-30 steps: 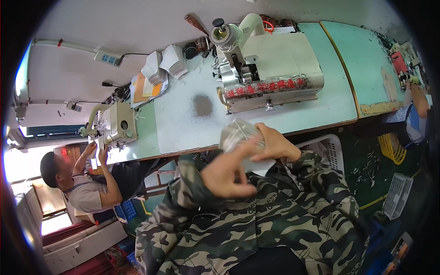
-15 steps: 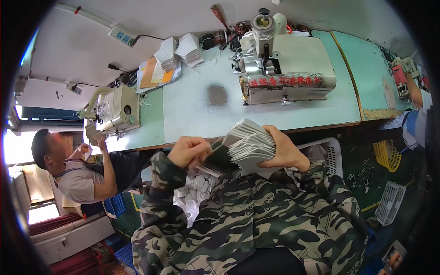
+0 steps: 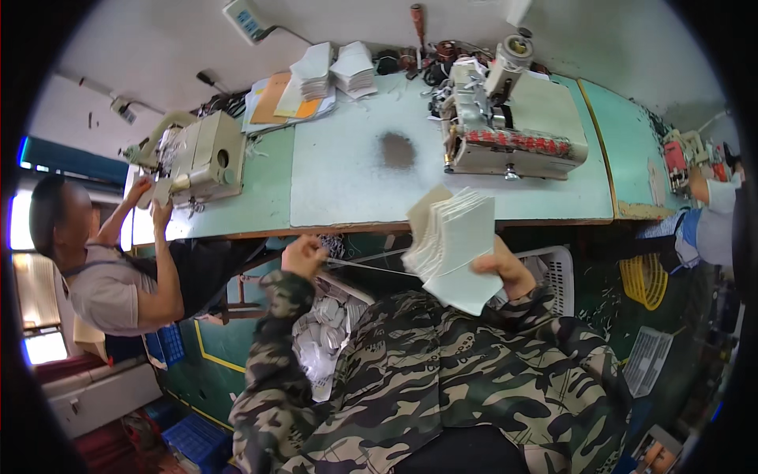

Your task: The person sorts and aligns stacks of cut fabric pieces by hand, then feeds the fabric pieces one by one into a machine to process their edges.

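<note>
A fanned stack of thin white pieces [image 3: 462, 253], cloth or card, is in my right hand [image 3: 507, 267]. My thumb lies across its near face, and the fingers are mostly hidden behind it. A beige piece [image 3: 429, 212] shows at the stack's far left side. To the left, the fingers of my left hand [image 3: 305, 257] are closed on a thin white cord [image 3: 367, 267]. It stretches taut to the stack's left edge, and a second strand slants above it. Both hands are in front of the table's near edge.
A sewing machine [image 3: 517, 134] stands on the pale green table [image 3: 339, 174]. Behind are stacked white pieces [image 3: 313, 71] and papers [image 3: 272, 101]. Below are a box of white pieces [image 3: 320, 328] and a white basket [image 3: 562, 276]. A co-worker [image 3: 118, 292] sits left at another machine [image 3: 201, 158].
My left hand has drawn left, away from the stack, and taut cord now shows between them. My right hand has turned the stack more upright and shifted it right. The view has shifted too.
</note>
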The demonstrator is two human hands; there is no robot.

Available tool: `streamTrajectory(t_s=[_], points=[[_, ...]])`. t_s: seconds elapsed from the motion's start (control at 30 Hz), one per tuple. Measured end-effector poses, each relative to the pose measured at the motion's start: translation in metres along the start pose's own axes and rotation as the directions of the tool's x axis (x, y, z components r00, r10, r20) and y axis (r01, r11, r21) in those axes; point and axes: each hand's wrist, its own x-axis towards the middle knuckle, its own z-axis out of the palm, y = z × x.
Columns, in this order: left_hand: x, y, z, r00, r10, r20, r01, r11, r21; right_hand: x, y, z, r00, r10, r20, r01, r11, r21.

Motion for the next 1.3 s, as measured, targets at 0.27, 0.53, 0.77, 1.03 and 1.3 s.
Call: streamTrajectory(t_s=[0.27, 0.53, 0.77, 1.03, 1.3], points=[[0.015, -0.059, 0.040, 0.876, 0.450, 0.175, 0.147, 0.096, -0.984, 0.029, 0.013, 0.061, 0.995, 0.010, -0.103, -0.004, 0.998, 0.060], [0.047, -0.041, 0.052, 0.952, 0.249, 0.179, -0.130, 0.857, -0.499, 0.127, 0.039, 0.123, 0.467, 0.806, 0.364, -0.030, 0.425, -0.904], [-0.005, -0.067, 0.010, 0.894, 0.432, -0.121, -0.412, 0.683, -0.603, 0.121, 0.070, 0.160, 0.748, 0.607, 0.270, -0.179, 0.575, -0.798], [-0.095, -0.109, 0.027, 0.931, 0.274, 0.240, 0.284, -0.135, -0.949, 0.115, 0.064, 0.146, 0.957, 0.287, 0.031, -0.166, 0.636, -0.753], [-0.159, -0.051, 0.059, 0.946, 0.318, 0.063, -0.310, 0.944, -0.110, 0.137, 0.091, 0.141, 0.943, 0.323, 0.075, -0.148, 0.613, -0.776]])
